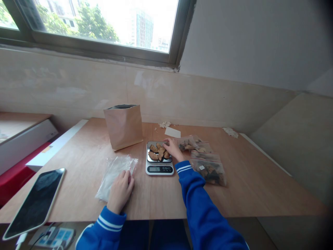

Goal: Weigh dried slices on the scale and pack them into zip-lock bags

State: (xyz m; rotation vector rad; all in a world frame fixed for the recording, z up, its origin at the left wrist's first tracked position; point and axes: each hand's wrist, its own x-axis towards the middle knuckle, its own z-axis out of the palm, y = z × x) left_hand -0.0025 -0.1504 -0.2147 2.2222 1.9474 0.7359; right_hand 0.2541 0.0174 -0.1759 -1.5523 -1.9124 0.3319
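A small digital kitchen scale (159, 169) stands mid-table, with several dried brown slices (158, 151) heaped on its metal plate. My right hand (171, 147) reaches over the plate's right edge, fingers pinched together at one of the slices. To the left of the scale lies a stack of clear plastic zip bags (108, 180). My left hand (121, 189) rests on the right part of these bags, its fingers loosely bent and lying on them without a grip. The scale's display is lit, but its digits are too small to read.
A brown paper bag (123, 128) stands upright behind the clear bags. Filled zip bags (210, 170) lie right of the scale, beside my right forearm. A white card (172, 132) and crumpled tissue (164, 124) lie near the wall. A tablet (36, 199) overhangs the front-left edge.
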